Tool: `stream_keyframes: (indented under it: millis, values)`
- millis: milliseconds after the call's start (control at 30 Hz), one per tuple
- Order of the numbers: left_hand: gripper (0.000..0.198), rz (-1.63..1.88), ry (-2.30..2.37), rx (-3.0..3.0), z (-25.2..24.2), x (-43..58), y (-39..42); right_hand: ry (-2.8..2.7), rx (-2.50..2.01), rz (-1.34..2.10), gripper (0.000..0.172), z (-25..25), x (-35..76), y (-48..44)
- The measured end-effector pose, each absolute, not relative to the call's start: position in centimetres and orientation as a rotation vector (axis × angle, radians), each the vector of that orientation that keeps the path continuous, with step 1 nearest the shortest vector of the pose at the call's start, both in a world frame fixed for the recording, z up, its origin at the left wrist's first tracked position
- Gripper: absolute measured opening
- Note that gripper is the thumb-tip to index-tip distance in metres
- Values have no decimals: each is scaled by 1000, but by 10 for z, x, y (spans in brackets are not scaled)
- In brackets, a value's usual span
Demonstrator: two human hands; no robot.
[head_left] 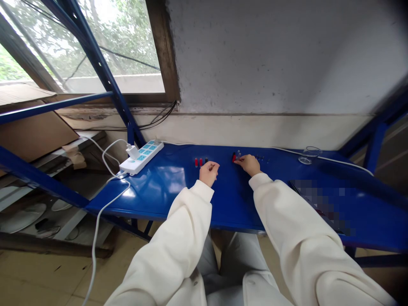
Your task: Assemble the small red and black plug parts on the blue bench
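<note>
Both my arms, in white sleeves, reach over a blue metal shelf (165, 187). My left hand (209, 171) rests curled on the shelf just in front of three small upright pieces (200, 161), two red and one dark. My right hand (249, 163) has its fingers pinched together at another small group of pieces (236, 156), one red and some pale. What the fingertips hold is too small to make out. A row of tiny dark pieces (263, 159) lies just right of that hand.
A white power strip (142, 157) with blue sockets and a plugged-in charger lies at the shelf's left end, its cable hanging to the floor. A clear glass dish (310, 154) stands far right. Blue rack beams, a window and cardboard are at left.
</note>
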State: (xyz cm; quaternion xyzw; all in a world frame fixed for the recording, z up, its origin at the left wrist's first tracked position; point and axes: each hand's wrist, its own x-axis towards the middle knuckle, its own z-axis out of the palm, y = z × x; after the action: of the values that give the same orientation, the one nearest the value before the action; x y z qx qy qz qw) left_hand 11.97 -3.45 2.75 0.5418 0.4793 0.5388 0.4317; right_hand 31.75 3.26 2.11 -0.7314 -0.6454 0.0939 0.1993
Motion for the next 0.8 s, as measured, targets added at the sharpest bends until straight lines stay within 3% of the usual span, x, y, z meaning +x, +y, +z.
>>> stream_keyframes:
  millis: [133, 267, 533, 800]
  values:
    - [14, 1600, 1214, 1088, 33, 114, -31, -1842, -2037, 324, 39, 22, 325, 32]
    - [20, 1799, 1192, 835, 41, 108, -31, -1793, -2064, 323, 27, 31, 328, 19]
    - [21, 1886, 1180, 702, 42, 104, -30, -2134, -1473, 464, 25, 38, 260, -9]
    - [17, 1904, 1158, 604, 44, 102, -29, -2162, -1572, 340, 26, 29, 214, 8]
